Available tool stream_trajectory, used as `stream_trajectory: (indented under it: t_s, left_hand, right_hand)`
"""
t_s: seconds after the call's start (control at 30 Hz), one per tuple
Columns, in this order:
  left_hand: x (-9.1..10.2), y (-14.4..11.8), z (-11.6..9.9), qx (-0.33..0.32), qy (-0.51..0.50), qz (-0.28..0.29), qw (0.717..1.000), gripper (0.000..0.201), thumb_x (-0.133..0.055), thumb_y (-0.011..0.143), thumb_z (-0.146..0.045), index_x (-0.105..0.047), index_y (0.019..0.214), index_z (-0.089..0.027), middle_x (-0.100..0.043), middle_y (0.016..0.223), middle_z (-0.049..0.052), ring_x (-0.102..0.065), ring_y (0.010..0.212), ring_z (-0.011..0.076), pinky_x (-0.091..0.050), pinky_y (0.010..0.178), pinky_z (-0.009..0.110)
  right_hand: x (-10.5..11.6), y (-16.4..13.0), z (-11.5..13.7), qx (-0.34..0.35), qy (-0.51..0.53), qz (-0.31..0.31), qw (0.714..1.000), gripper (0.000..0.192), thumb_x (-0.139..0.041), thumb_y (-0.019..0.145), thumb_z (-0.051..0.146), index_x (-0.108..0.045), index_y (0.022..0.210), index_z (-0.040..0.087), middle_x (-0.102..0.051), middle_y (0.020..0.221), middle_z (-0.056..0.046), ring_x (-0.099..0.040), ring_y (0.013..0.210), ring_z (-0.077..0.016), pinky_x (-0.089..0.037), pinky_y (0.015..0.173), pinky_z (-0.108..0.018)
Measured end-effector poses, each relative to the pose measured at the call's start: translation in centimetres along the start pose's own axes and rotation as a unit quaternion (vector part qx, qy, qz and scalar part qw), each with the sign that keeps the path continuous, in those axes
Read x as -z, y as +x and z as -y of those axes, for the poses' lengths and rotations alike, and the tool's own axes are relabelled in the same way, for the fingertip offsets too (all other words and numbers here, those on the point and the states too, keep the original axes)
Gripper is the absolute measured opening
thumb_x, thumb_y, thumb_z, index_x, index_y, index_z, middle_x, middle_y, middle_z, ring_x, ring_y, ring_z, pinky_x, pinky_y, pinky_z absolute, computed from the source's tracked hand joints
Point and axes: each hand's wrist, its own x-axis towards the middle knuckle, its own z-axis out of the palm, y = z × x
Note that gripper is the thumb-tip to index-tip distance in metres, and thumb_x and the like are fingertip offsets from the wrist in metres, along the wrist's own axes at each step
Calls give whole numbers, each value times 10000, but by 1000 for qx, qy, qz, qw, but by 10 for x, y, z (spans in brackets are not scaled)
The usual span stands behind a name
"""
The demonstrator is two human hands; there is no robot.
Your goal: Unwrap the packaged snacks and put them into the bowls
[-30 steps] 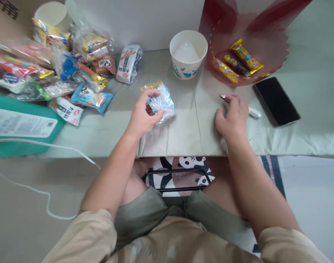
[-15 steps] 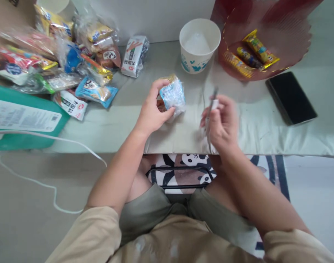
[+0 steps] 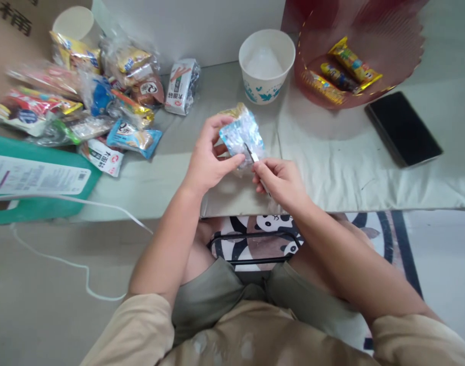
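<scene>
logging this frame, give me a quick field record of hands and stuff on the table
left hand: holds a blue and silver snack packet above the table
right hand: grips a small blade tool, tip at the packet
behind packet: white paper cup
red basket: holds wrapped candy bars
right side: black phone, face up
left side: pile of snack packets; green box

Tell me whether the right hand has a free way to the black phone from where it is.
Probably yes: the cloth between the right hand and the black phone lies bare, but that hand is shut on a small blade.
</scene>
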Motion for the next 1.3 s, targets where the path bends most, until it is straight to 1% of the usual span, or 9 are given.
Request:
stream_trajectory:
  t_s: [0.13,0.23,0.4,0.6,0.77,0.9,1.0,1.13,1.3]
  left_hand:
    - [30,6,-1,24,-37,-89,995,639,-814,790,-525,-484,1329,-424,-655,1285,26,-715,1086,226,-633,777,315]
    - [38,9,8,57,-67,-144,986,603,-780,819,-572,-452,1310,-454,-643,1293,20,-709,1092,232,-623,740,316]
    - [-14,0,25,86,-101,-169,977,664,-820,806,-535,-388,1284,-377,-632,1229,43,-701,998,209,-609,764,338]
    - [-54,-14,5,49,51,-114,991,482,-816,837,-376,-470,1158,-276,-599,1173,43,-659,1063,203,-560,943,370]
    - [-18,-1,16,48,120,-157,979,278,-711,901,-390,-533,1055,-243,-623,1215,87,-603,1248,244,-517,1058,400]
    - [9,4,31,93,66,-99,989,329,-618,939,-403,-513,1230,-292,-695,965,25,-703,891,180,-591,795,324]
    - [22,3,27,123,42,-47,990,404,-602,915,-366,-491,1302,-327,-715,907,8,-701,743,170,-577,666,310]
    - [40,4,18,212,57,-48,974,267,-583,819,-239,-591,1083,-281,-694,804,5,-680,637,172,-490,513,275]
    - [63,5,24,234,153,-164,946,95,-603,787,-179,-584,869,-223,-632,766,-2,-630,584,145,-456,524,287]
  right_hand:
    - [12,-8,2,-5,-89,34,995,374,-604,914,512,-677,772,174,-662,671,-10,-571,508,-105,-442,538,-256]
    - [30,-5,1,47,-191,-30,980,385,-551,951,510,-728,855,181,-672,729,-37,-600,599,-149,-440,598,-298]
    - [61,14,-7,149,-423,-215,867,327,-527,986,411,-776,1102,234,-660,1068,-107,-618,915,-235,-458,790,-372]
    - [65,28,-20,138,-537,-220,802,321,-509,986,333,-745,1177,231,-621,1227,-151,-577,1106,-318,-437,935,-479]
    - [53,26,-22,233,-453,-204,836,457,-464,937,236,-632,1362,207,-601,1310,-176,-555,1229,-342,-439,1035,-526]
    - [37,22,-18,319,-408,-76,852,627,-510,835,211,-566,1460,203,-600,1380,-155,-543,1285,-323,-443,1076,-487]
    - [30,23,-17,314,-402,-47,859,528,-501,800,143,-724,1267,246,-672,1122,-103,-610,1096,-272,-466,1004,-456]
    - [43,27,-20,328,-336,-87,878,270,-524,776,133,-765,818,247,-630,952,-66,-619,1012,-247,-490,967,-457]
    - [76,25,-22,274,-306,-262,873,253,-479,761,99,-706,743,209,-657,1036,-86,-653,1035,-241,-513,990,-487]
